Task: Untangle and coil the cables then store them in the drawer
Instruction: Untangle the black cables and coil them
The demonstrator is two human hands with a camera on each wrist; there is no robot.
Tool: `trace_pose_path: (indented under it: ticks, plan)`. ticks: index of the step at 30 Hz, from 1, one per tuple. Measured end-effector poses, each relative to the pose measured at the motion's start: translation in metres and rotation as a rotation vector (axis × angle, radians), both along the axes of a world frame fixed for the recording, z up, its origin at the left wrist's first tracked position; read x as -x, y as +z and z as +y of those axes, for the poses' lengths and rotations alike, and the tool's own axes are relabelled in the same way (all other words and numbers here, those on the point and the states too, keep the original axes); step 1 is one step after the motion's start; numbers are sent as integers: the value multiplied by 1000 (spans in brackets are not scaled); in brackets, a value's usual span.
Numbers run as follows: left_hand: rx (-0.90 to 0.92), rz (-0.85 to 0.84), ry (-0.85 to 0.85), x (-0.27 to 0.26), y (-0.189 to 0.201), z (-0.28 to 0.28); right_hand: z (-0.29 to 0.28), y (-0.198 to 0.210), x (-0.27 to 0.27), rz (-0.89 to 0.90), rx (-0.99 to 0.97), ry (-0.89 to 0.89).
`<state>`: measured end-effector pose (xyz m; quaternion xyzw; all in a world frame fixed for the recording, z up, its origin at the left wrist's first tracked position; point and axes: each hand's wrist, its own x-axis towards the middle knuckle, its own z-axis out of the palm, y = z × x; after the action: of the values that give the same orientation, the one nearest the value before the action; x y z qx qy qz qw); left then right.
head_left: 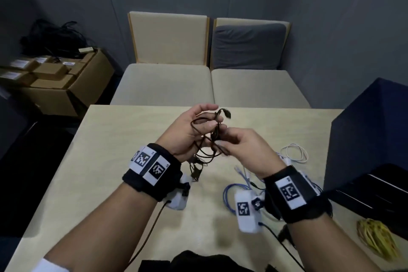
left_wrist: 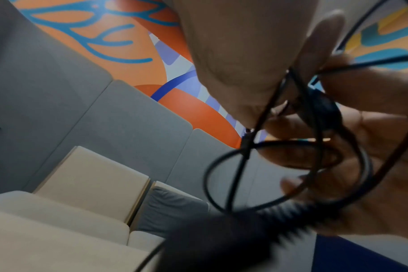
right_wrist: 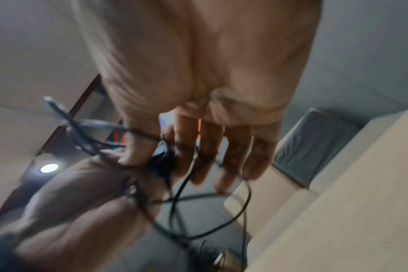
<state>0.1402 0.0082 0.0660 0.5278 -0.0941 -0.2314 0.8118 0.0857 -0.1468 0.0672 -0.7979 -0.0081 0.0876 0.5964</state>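
Untangling is the step in hand: the black cable [head_left: 206, 137] hangs looped between the left hand [head_left: 194, 130], fingers curled round it, and the right hand [head_left: 245, 148], pinching a strand. Next, probably, working one loop free.

Head view high over table [head_left: 132, 183]; wrist views close, facing fingers.
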Motion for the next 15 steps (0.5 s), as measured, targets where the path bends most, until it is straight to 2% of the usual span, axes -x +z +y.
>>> trace_pose_path:
  ticks: [2,6,8,10,13,15]
  plan:
    - [28,-18,-7,-1,-1,3,8,-5,-2,-46,11,-71]
    - [-6,-35,10,-3,8,8,14,-3,-6,-79,-100,-192]
    - [-121,-93,120,-7,11,11,10,4,-8,-116,-198,-291]
    - [-316,-201,267,-15,4,19,-8,14,-10,-152,-334,-480]
    - [-515,-230,330,-26,-14,40,-44,27,-11,-226,-523,-751]
    - [-634,-227,364,-31,-29,51,-60,30,-10,-297,-500,-839]
